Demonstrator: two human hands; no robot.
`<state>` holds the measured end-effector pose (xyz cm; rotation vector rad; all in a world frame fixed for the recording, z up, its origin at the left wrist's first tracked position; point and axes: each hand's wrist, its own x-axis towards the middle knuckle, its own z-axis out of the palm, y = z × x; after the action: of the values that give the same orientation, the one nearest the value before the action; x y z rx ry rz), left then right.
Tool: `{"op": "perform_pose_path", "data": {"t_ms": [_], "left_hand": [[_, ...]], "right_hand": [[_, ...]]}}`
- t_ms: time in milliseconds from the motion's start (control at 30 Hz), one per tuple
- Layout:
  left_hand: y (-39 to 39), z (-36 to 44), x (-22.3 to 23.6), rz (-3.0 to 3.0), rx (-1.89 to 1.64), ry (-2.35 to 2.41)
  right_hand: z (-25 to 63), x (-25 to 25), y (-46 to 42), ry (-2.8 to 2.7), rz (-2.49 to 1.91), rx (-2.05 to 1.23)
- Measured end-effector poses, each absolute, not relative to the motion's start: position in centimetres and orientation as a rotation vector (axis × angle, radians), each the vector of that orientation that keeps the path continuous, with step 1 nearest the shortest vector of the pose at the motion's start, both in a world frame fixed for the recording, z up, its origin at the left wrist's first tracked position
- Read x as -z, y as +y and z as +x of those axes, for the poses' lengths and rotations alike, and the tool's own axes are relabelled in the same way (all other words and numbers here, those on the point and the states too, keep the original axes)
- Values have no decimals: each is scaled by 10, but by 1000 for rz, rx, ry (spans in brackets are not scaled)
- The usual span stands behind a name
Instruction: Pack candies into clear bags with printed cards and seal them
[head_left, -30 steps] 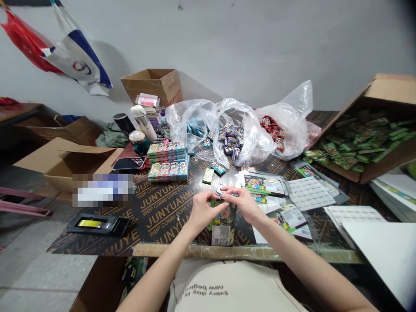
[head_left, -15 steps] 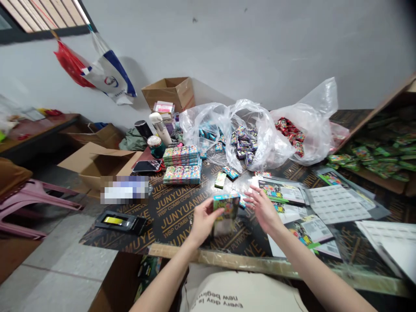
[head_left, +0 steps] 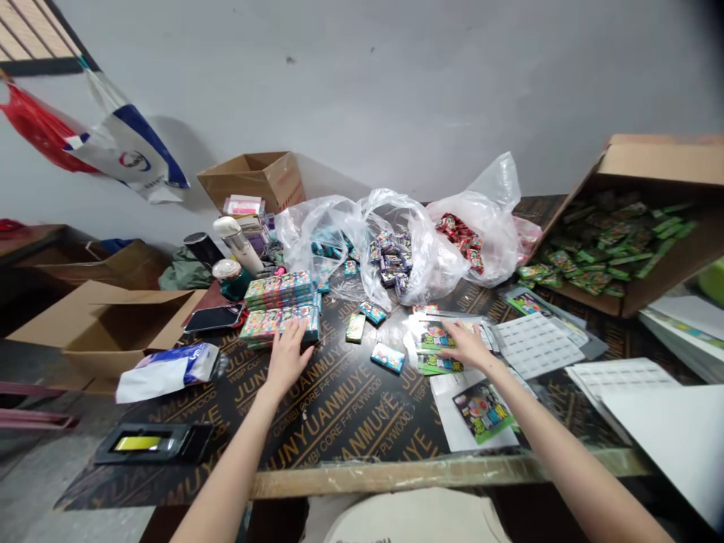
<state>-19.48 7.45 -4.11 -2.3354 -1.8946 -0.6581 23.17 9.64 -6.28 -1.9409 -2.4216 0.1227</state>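
Note:
My left hand [head_left: 289,353] rests with fingers spread at the front right of stacked small colourful boxes [head_left: 265,320]; its fingertips appear to touch them. No object shows in its grasp. Over to the right, my right hand [head_left: 468,345] reaches with stretched fingers over flat printed packaging sheets [head_left: 434,336] in clear plastic, seemingly touching them. Between the hands lie a small blue-and-white box [head_left: 388,358], a green one [head_left: 355,328] and a blue one [head_left: 372,312]. Nearer me, another dark printed sheet [head_left: 482,411] lies on white paper.
Clear plastic bags [head_left: 421,260] of small packs stand along the wall. A tipped carton [head_left: 656,162] of green packs is at right. Label sheets [head_left: 540,343] lie before it. To the left are a phone [head_left: 213,318], bottles [head_left: 237,245], an open carton [head_left: 121,351] and a black holder [head_left: 152,443].
The small box is gone from my left hand, which has moved left to the stack. My right hand has come down onto the printed sheets. The view has turned right.

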Motion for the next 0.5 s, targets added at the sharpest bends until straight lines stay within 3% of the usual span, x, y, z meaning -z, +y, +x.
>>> {"op": "perform_pose_path", "data": {"t_ms": [100, 300, 500], "left_hand": [[47, -163, 34, -2346, 938, -2001], [8, -100, 28, -2628, 1407, -2196], [1, -82, 18, -2734, 1504, -2190]], "right_hand": [[242, 73, 100, -2610, -1778, -155], [235, 87, 97, -2828, -1432, 199], [239, 72, 93, -2873, -1284, 235]]}}
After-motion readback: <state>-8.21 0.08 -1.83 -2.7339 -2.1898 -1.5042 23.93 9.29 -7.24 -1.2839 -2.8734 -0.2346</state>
